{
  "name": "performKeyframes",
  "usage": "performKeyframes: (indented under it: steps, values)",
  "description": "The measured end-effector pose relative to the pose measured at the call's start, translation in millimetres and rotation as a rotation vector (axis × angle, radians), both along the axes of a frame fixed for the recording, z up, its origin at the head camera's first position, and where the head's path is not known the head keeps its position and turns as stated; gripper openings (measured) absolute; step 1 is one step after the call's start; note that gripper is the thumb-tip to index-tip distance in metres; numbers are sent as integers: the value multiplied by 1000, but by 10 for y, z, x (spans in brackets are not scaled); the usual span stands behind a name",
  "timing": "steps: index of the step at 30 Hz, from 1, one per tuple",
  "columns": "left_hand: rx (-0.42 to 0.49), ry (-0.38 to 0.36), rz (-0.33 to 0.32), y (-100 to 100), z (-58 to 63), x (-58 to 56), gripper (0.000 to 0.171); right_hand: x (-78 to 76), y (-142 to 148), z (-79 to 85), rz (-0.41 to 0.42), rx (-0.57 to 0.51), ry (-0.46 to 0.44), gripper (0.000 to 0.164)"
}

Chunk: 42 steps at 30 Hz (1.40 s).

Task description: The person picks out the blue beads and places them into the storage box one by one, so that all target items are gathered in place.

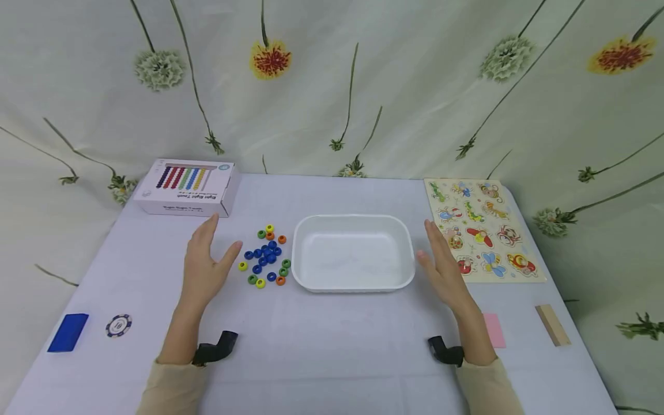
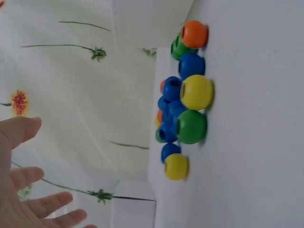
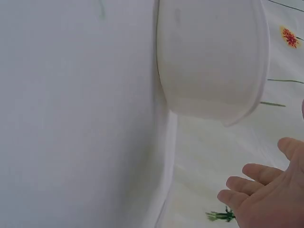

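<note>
My left hand (image 1: 206, 268) is held with straight fingers and the thumb spread, just left of a loose cluster of round beads (image 1: 271, 258) in blue, green, yellow and orange. It holds nothing. In the left wrist view the beads (image 2: 191, 127) show their holes, and the fingers (image 2: 50, 204) stand apart from them. A white rectangular tray (image 1: 354, 282) sits mid-table, to the right of the beads, with nothing inside. Beside its right end my right hand (image 1: 444, 274) has extended fingers and grips nothing. The right wrist view shows the tray's outer wall (image 3: 209, 71) near that hand (image 3: 270, 194).
A white box (image 1: 187, 187) with coloured bars printed on it lies at the back left. An animal sticker board (image 1: 479, 230) is at the back right. A blue card (image 1: 68, 332) and a poker chip (image 1: 119, 325) lie left; a pink paper (image 1: 494, 330) and a wooden block (image 1: 553, 325) right.
</note>
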<state>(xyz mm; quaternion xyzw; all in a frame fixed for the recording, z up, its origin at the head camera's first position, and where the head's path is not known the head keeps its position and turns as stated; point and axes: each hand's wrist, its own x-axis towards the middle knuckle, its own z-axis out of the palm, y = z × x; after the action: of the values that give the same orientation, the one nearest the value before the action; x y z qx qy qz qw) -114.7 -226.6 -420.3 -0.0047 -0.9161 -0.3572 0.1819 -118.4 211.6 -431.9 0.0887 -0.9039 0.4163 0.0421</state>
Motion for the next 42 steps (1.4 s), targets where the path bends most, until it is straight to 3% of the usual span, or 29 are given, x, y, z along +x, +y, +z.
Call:
performKeyframes:
  steps: [2,6,13,24,33,38,42]
  values:
    - [141,36,-6,-42,-180,-73,64,-10,-46,-32,33,-122,-13,58]
    - [338,20,0,-106,-525,-181,60,-4,-145,-57,80,-357,-78,56]
    - [441,-109,45,-29,-607,-168,57,51,-258,-57,73,-532,-166,50]
    - [270,-155,85,-20,-683,-165,54,43,-275,-165,48,-535,-192,46]
    - [121,-183,129,68,-669,-226,32,47,-258,-168,27,-501,-185,46]
    - [90,-205,166,91,-606,-263,24,38,-267,-178,24,-513,-192,46]
    - [78,-225,211,246,-278,-248,25,41,-276,-180,24,-505,-199,46]
